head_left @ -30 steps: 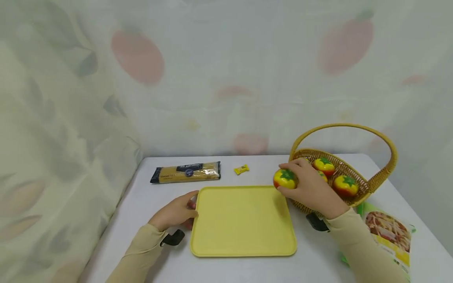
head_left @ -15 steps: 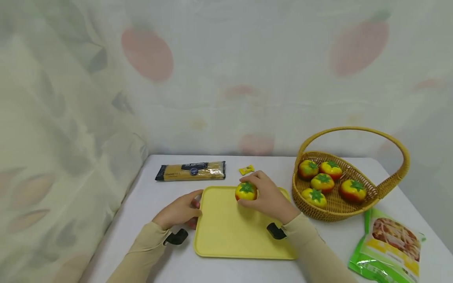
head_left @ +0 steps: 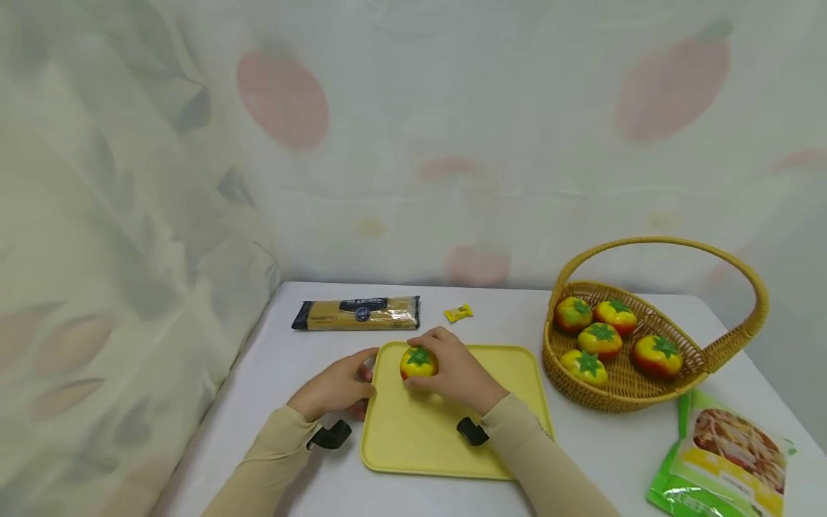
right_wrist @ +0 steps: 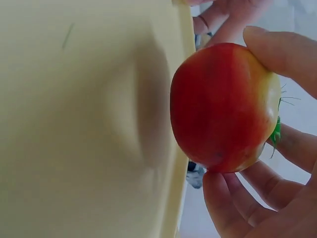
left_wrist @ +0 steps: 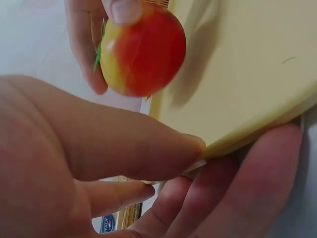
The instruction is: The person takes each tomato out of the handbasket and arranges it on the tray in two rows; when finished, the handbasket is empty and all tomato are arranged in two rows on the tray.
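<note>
My right hand (head_left: 460,373) holds a red and yellow tomato (head_left: 418,361) with a green leafy top over the far left part of the yellow tray (head_left: 407,441). In the right wrist view, thumb and fingers pinch the tomato (right_wrist: 220,109) from opposite sides, and its shadow falls on the tray below. My left hand (head_left: 332,388) grips the tray's left edge. The left wrist view shows its thumb on the rim and the other fingers under the tray (left_wrist: 247,79); the tomato (left_wrist: 148,54) hangs just beyond that thumb.
A wicker basket (head_left: 694,388) with a tall handle holds several similar tomatoes on the right. In front of it lies a green food bag (head_left: 730,459). Behind the tray are a spaghetti pack (head_left: 358,314) and a small yellow wrapped sweet (head_left: 459,313).
My right hand has carried the tomato left from beside the basket to over the tray's far left part. My left hand keeps its grip on the tray's edge.
</note>
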The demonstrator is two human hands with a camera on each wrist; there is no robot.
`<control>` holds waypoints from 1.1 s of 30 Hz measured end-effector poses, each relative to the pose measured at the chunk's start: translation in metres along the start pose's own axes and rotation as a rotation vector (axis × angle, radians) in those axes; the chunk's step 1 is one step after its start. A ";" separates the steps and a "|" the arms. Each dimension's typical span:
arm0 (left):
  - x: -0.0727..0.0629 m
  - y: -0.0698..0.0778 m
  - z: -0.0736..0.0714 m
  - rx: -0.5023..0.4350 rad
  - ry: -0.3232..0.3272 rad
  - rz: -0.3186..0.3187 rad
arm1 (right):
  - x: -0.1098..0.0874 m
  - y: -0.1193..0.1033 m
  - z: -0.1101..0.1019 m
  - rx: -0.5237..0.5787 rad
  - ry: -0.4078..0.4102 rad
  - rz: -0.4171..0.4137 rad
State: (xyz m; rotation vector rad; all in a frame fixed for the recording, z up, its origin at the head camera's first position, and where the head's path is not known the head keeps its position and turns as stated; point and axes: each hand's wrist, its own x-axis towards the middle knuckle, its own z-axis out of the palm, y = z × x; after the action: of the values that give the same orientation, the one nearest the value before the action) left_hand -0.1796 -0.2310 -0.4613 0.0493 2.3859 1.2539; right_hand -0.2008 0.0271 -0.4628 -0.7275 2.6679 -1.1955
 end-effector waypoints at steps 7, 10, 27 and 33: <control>0.000 -0.001 0.003 0.020 -0.001 0.009 | -0.001 -0.004 0.007 -0.049 -0.020 0.004; 0.000 -0.001 0.002 0.031 -0.001 0.002 | 0.000 -0.006 0.009 -0.059 -0.023 -0.005; 0.003 0.002 0.001 0.036 -0.004 -0.009 | 0.001 -0.012 0.010 -0.077 -0.031 0.002; 0.005 0.000 0.000 0.025 -0.009 -0.005 | 0.001 -0.009 0.010 -0.086 -0.031 -0.003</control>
State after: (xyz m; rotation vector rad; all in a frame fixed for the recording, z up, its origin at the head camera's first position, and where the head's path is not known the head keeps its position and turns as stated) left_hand -0.1842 -0.2302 -0.4634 0.0562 2.3923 1.2197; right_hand -0.1949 0.0150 -0.4625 -0.7569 2.7076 -1.0667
